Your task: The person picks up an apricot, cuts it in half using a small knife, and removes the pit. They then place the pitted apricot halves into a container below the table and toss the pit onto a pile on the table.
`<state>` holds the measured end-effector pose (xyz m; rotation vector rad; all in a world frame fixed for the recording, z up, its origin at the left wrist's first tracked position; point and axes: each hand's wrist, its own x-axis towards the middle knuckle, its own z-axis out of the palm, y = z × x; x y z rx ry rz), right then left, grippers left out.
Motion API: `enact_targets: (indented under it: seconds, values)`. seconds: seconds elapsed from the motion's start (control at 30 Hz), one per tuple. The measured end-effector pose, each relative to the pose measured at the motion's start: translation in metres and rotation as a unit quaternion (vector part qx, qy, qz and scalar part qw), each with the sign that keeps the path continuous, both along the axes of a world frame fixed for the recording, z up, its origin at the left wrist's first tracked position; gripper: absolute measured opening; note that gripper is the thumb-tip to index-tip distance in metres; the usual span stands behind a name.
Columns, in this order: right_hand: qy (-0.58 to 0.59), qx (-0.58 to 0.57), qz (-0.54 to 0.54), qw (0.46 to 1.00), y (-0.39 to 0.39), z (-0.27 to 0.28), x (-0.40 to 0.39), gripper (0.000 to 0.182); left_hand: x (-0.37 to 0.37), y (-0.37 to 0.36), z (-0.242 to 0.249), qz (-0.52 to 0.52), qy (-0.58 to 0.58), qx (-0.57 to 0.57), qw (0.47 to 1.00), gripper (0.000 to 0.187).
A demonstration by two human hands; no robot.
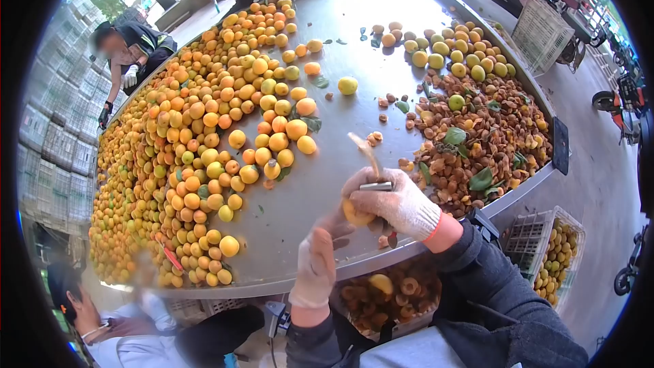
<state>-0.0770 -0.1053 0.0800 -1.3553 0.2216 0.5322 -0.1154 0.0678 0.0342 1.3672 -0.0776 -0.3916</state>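
Grips one fruit (355, 215) and one tool (375, 186) in right hand (402, 206), with left hand (317, 262) open, near one box (407, 325) of pieces (409, 287) and one crate (523, 240) of apricots (560, 249).

The orange fruit (355, 214), rounded and smooth-looking (blurring hides its finer surface), sits at the right hand (402, 206), left of the heap of brown scraps (470, 143). The metal tool (376, 186), a short silvery bar, lies roughly level in that hand, also left of the heap. A pale, curved strip (368, 153) rises above it. The left hand (317, 259), farther from the heap, is nearest the fruit.
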Motion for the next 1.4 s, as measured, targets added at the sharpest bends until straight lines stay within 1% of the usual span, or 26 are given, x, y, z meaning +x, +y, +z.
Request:
enact_targets:
  seconds: [0.03, 0.07, 0.1, 0.13, 0.17, 0.23, 0.27, 0.3, 0.37, 0.4, 0.43, 0.5, 0.63, 0.67, 0.73, 0.77, 0.83, 0.87, 0.93, 1.03, 1.1, 1.13, 1.17, 1.27, 1.33, 1.4]
  values:
    - [0.001, 0.002, 0.004, 1.0, 0.004, -0.003, -0.002, 0.015, 0.002, -0.004, -0.006, 0.125, 0.091, -0.001, 0.988, 0.071]
    - [-0.044, 0.037, 0.057, 0.997, 0.01, -0.011, -0.004, 0.015, 0.004, 0.0, -0.009, 0.129, 0.091, 0.002, 0.987, 0.071]
    - [-0.091, 0.072, 0.108, 0.987, 0.015, -0.021, -0.005, 0.015, 0.007, 0.003, -0.012, 0.068, 0.078, -0.075, 0.992, 0.07]
    - [-0.328, -0.02, 0.082, 0.941, 0.025, -0.035, -0.003, 0.015, 0.01, 0.005, -0.014, 0.004, 0.064, -0.152, 0.986, 0.07]
    - [-0.327, -0.02, 0.082, 0.941, 0.023, -0.042, -0.003, 0.015, 0.01, 0.004, -0.016, 0.005, 0.065, -0.152, 0.986, 0.07]
    - [-0.343, -0.054, 0.084, 0.934, 0.018, -0.033, -0.001, 0.015, 0.008, -0.001, -0.02, 0.078, 0.132, -0.127, 0.98, 0.066]
    - [-0.208, 0.033, 0.064, 0.975, 0.016, -0.023, -0.005, 0.018, 0.009, -0.002, -0.024, 0.077, 0.132, -0.127, 0.98, 0.066]
    - [-0.209, 0.032, 0.063, 0.975, 0.014, -0.014, -0.006, 0.018, 0.011, -0.003, -0.029, 0.097, 0.16, -0.151, 0.971, 0.064]
    - [-0.156, 0.017, -0.079, 0.984, 0.008, -0.004, -0.006, 0.02, 0.011, -0.006, -0.032, 0.112, 0.191, -0.174, 0.959, 0.062]
    - [-0.126, 0.042, -0.113, 0.985, 0.001, -0.008, -0.003, 0.021, 0.012, -0.008, -0.029, 0.104, 0.206, -0.197, 0.953, 0.059]
    - [-0.124, 0.041, -0.117, 0.985, -0.002, -0.01, -0.003, 0.021, 0.012, -0.01, -0.028, 0.095, 0.22, -0.22, 0.946, 0.056]
    - [-0.105, 0.192, -0.227, 0.949, -0.004, -0.011, -0.002, 0.019, 0.011, -0.016, -0.032, 0.09, 0.223, -0.218, 0.946, 0.054]
    - [-0.146, 0.164, -0.304, 0.927, 0.0, -0.003, -0.005, 0.017, 0.01, -0.02, -0.042, 0.104, 0.211, -0.197, 0.952, 0.048]
    - [-0.145, 0.163, -0.306, 0.927, -0.001, -0.003, -0.006, 0.017, 0.009, -0.024, -0.041, 0.102, 0.213, -0.196, 0.952, 0.048]
    - [-0.214, 0.162, -0.305, 0.914, -0.002, -0.003, -0.007, 0.016, 0.005, -0.034, -0.034, 0.116, 0.183, -0.187, 0.958, 0.049]
    - [-0.212, 0.163, -0.305, 0.914, -0.001, -0.004, -0.008, 0.016, 0.006, -0.036, -0.032, 0.116, 0.183, -0.186, 0.958, 0.049]
    - [-0.234, 0.133, -0.321, 0.908, 0.001, -0.005, -0.008, 0.016, 0.006, -0.038, -0.031, 0.068, 0.202, -0.155, 0.965, 0.048]
    - [-0.233, 0.134, -0.323, 0.907, 0.001, -0.006, -0.008, 0.016, 0.006, -0.039, -0.03, 0.067, 0.202, -0.154, 0.965, 0.048]
    - [-0.312, 0.061, -0.282, 0.906, 0.0, -0.012, -0.006, 0.016, 0.005, -0.041, -0.03, 0.081, 0.216, -0.127, 0.965, 0.045]
    - [-0.311, 0.095, -0.262, 0.909, 0.003, -0.017, -0.005, 0.015, 0.001, -0.046, -0.024, 0.109, 0.188, -0.102, 0.971, 0.039]
    - [-0.286, 0.104, -0.257, 0.917, 0.002, -0.012, -0.005, 0.012, 0.0, -0.049, -0.02, 0.123, 0.182, -0.067, 0.973, 0.036]
    - [-0.205, 0.189, -0.249, 0.927, -0.001, -0.009, -0.004, 0.012, 0.001, -0.051, -0.019, 0.138, 0.176, -0.031, 0.974, 0.035]
    - [-0.12, 0.272, -0.239, 0.924, -0.004, -0.007, -0.002, 0.012, 0.0, -0.053, -0.018, 0.138, 0.177, -0.03, 0.974, 0.035]
    - [-0.094, 0.305, -0.271, 0.908, 0.0, -0.025, 0.01, 0.014, 0.002, -0.055, -0.017, 0.18, 0.171, -0.027, 0.968, 0.027]
    - [-0.081, 0.322, -0.277, 0.902, 0.003, -0.031, 0.015, 0.015, 0.007, -0.052, -0.02, 0.21, 0.283, -0.101, 0.931, 0.023]
    - [-0.04, 0.337, -0.298, 0.892, 0.006, -0.034, 0.018, 0.015, 0.004, -0.047, -0.023, 0.185, 0.273, -0.11, 0.938, 0.023]
